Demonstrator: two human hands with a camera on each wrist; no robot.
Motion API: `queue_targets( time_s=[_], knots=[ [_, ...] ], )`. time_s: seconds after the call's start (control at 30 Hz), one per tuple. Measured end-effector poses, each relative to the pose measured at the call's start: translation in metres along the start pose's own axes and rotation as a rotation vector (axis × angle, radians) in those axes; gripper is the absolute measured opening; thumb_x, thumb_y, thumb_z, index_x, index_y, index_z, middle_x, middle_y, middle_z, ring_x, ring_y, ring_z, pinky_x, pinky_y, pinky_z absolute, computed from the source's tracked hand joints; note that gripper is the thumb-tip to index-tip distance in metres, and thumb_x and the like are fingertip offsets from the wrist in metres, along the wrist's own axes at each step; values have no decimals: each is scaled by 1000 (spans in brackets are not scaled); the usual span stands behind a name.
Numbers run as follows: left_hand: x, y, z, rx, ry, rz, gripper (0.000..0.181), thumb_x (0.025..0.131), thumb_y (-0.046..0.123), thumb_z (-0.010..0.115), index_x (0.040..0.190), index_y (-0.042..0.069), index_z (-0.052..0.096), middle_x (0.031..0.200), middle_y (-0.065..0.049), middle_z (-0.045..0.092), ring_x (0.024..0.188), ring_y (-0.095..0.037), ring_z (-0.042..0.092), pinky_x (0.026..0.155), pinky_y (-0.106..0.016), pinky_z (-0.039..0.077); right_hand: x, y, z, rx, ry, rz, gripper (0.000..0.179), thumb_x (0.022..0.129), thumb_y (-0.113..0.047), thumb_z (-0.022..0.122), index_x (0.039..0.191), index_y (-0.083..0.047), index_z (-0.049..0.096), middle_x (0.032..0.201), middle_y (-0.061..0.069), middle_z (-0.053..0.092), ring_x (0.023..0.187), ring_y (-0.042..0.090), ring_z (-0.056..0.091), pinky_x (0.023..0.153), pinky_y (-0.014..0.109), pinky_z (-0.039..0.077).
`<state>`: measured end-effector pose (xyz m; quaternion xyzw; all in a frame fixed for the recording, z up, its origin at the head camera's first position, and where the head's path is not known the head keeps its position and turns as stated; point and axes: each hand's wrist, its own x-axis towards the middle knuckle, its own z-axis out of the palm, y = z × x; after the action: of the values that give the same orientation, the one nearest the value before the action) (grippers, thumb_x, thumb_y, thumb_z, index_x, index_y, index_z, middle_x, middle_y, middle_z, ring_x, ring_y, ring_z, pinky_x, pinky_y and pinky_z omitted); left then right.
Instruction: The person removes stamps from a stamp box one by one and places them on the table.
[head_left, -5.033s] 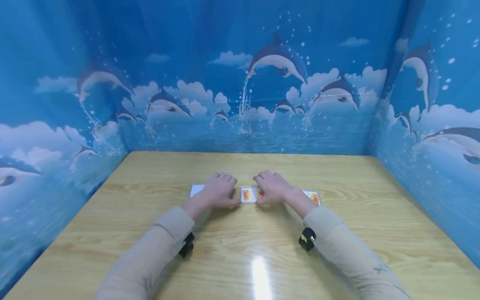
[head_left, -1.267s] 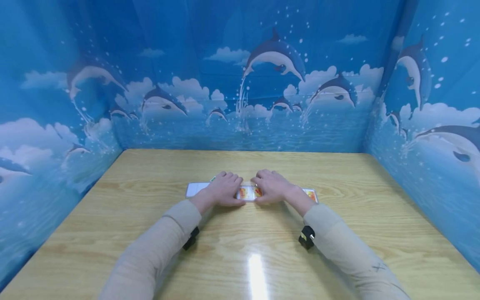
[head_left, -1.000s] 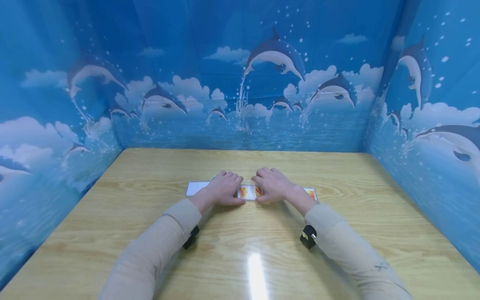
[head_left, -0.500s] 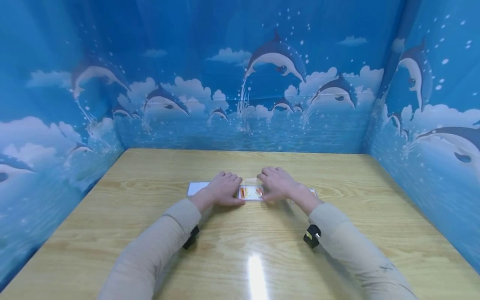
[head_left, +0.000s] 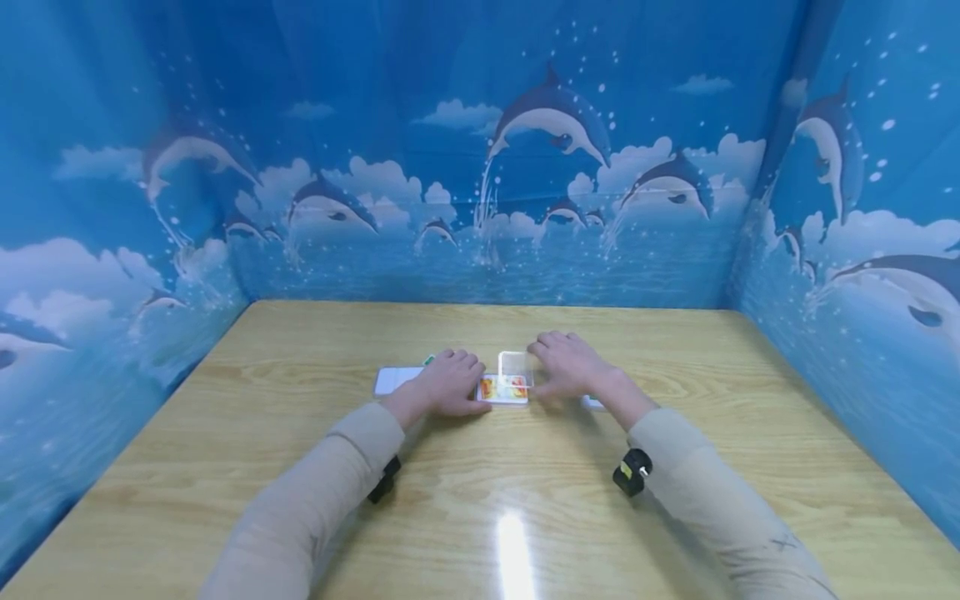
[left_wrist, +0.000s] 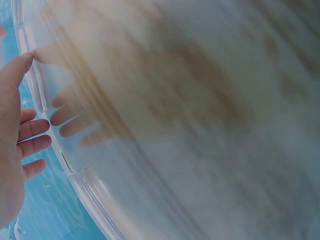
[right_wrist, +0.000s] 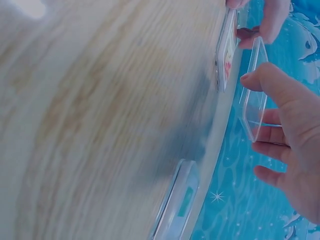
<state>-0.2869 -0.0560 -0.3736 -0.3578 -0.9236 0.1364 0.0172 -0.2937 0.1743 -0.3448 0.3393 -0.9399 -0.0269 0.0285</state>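
Note:
My left hand (head_left: 450,383) grips the left end of a flat case (head_left: 489,390) with orange and yellow pictures, thumb on the near edge and fingers on the far one. A clear plastic lid (head_left: 516,365) is raised and tilted over the case's right part. My right hand (head_left: 566,367) holds that lid by its right side. In the right wrist view, the thumb of the right hand (right_wrist: 300,135) presses one face of the lid (right_wrist: 255,100), with fingers behind it; the lid stands apart from the case (right_wrist: 227,55). The left wrist view shows the left hand (left_wrist: 7,145) thumb against a clear edge.
Another flat white case (head_left: 393,380) lies left, partly behind the left hand. A third case (head_left: 592,403) lies under the right forearm, its green mark showing in the right wrist view. Dolphin-print curtains (head_left: 480,267) enclose the wooden table (head_left: 450,517).
Five seconds ago both hands lay lower around the cases. My left hand has shifted slightly right onto the middle case; my right hand has moved right and up, lifting the clear lid off it.

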Motion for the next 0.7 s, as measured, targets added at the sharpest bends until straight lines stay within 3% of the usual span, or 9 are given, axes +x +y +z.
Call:
queue_targets(
  time_s=[0.37, 0.7],
  knots=[
    [-1, -2, 1, -61, 11, 1, 64, 87, 63, 43, 117, 8, 55, 108, -6, 54, 101, -20, 49, 92, -38, 38, -10, 3, -8, 60, -17, 4, 67, 76, -39, 69, 128, 0, 50, 119, 15, 52, 112, 31, 47, 93, 48, 38],
    [-1, -3, 2, -67, 20, 3, 63, 87, 62, 44, 117, 7, 55, 108, -6, 54, 101, -20, 49, 93, -39, 38, -25, -12, -15, 32, 4, -87, 64, 74, -39, 70, 124, -2, 54, 110, 9, 53, 102, 25, 49, 85, 41, 43]
  ],
)
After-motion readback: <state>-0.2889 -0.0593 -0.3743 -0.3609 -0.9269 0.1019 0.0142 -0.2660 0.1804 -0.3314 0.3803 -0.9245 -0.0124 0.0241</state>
